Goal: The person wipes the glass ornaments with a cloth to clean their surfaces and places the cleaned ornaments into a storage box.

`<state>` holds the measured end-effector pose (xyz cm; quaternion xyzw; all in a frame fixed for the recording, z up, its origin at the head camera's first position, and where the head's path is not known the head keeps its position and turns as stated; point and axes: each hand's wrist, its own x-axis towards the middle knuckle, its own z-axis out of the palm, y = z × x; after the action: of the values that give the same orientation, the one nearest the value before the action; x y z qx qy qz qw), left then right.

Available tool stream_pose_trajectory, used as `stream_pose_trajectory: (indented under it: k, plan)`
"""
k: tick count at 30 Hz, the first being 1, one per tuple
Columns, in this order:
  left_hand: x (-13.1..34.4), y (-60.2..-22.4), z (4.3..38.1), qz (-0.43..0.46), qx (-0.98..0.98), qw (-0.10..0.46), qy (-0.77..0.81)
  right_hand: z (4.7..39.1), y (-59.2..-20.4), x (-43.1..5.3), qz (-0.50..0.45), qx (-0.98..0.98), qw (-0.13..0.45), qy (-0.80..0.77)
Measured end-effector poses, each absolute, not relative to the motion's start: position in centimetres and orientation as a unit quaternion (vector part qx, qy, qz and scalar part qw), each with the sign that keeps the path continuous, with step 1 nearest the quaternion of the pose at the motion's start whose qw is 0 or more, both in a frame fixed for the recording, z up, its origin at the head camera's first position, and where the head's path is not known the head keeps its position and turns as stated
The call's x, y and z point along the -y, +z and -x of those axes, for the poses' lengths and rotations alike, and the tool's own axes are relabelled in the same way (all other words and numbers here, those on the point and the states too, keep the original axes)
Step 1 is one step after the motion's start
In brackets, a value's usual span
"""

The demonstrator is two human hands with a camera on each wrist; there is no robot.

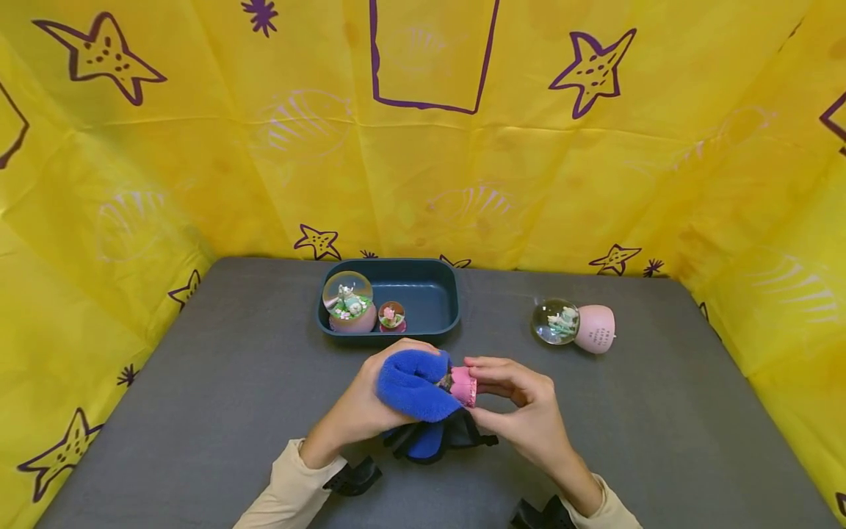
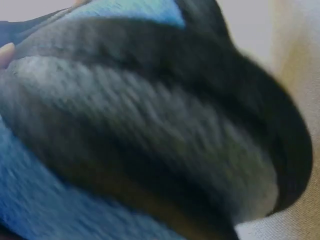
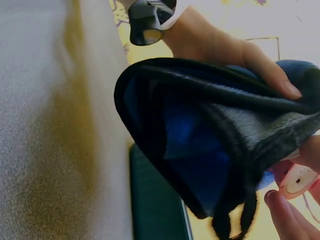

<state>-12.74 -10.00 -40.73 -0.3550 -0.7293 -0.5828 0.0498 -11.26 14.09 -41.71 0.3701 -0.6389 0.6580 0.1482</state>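
In the head view my left hand (image 1: 366, 397) grips a fuzzy blue cloth (image 1: 416, 386) with black edging, folded round a small snow globe. The globe's scalloped pink base (image 1: 464, 386) sticks out to the right, while its dome is mostly hidden in the cloth. My right hand (image 1: 529, 404) pinches that base between thumb and fingers. Loose cloth hangs below the hands. In the right wrist view the base's pale underside (image 3: 298, 183) shows beside the right fingertips. Cloth folds (image 2: 150, 125) fill most of the left wrist view.
Behind the hands stands a dark teal tray (image 1: 426, 294). A large snow globe (image 1: 350, 303) and a small one (image 1: 392, 317) sit in its left part. To the right, another pink-based snow globe (image 1: 595, 328) lies on its side on the grey table (image 1: 218, 382). Yellow fabric (image 1: 423, 162) surrounds the table.
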Motion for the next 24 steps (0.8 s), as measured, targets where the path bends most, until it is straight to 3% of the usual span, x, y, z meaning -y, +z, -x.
stream_pose_trajectory:
  k: [3,7,14,17,24]
  plan:
    - [9.80,-40.86,12.70,0.360,0.725,0.044,-0.586,11.23,-41.72,-13.90,-0.386,0.636,0.155,0.650]
    - [9.70,-40.96,12.83,0.369,0.720,0.079,-0.583,11.12,-41.77,-13.71,-0.376,0.647,0.143,0.647]
    - [9.77,-41.07,13.08,0.393,0.699,0.153,-0.577,10.73,-41.91,-13.68,-0.297,0.698,0.036,0.650]
    - [9.79,-41.04,13.07,0.399,0.693,0.159,-0.579,10.69,-41.94,-13.76,-0.295,0.684,0.015,0.667]
    - [9.99,-40.70,12.79,0.358,0.701,0.132,-0.603,10.65,-42.00,-13.61,-0.309,0.670,0.038,0.674]
